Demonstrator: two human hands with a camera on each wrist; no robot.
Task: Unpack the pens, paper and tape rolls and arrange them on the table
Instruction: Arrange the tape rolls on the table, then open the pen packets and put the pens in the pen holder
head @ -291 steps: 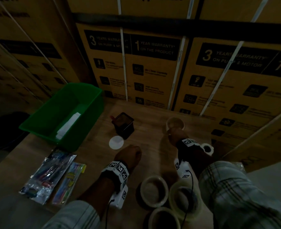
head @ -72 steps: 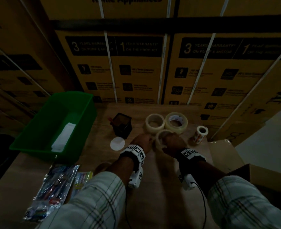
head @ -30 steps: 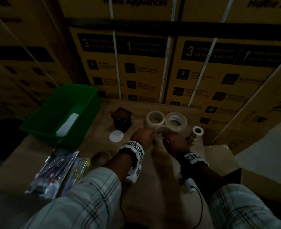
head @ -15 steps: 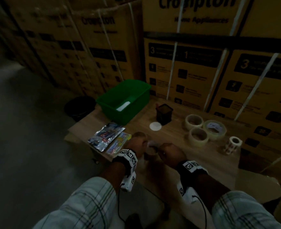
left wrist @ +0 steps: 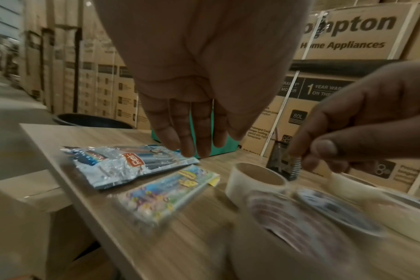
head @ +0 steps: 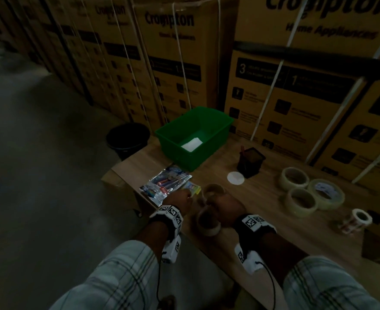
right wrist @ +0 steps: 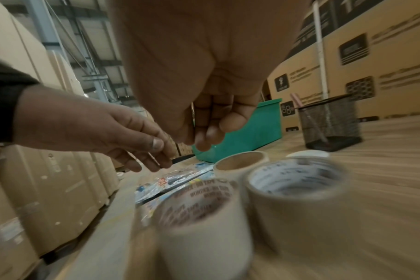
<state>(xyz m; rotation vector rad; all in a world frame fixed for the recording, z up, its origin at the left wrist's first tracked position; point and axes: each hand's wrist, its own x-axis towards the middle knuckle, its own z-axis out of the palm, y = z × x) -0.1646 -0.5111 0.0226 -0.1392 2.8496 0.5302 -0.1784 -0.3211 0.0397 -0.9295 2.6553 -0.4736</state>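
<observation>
Both hands hover at the table's near left edge. My left hand (head: 184, 198) hangs with straight fingers (left wrist: 192, 145) just above the two pen packs (head: 165, 185), holding nothing. My right hand (head: 220, 203) hovers with loosely curled, empty fingers (right wrist: 204, 139) over a cluster of tape rolls (right wrist: 297, 189); one roll (head: 213, 190) lies beyond the hand and another (head: 208, 223) lies beside the wrist. Three more tape rolls (head: 302, 201) sit grouped at the right. White paper (head: 192, 144) lies inside the green bin (head: 173, 139).
A black mesh pen holder (head: 250, 162) and a white disc (head: 235, 177) stand mid-table. A small sticker roll (head: 357, 219) lies at the far right. Stacked cartons (head: 296, 97) wall the back. A black bucket (head: 127, 137) stands on the floor to the left.
Both hands have drawn back from the far group of rolls to the near left edge by the pen packs. A third roll now lies with that group. The head view swung left.
</observation>
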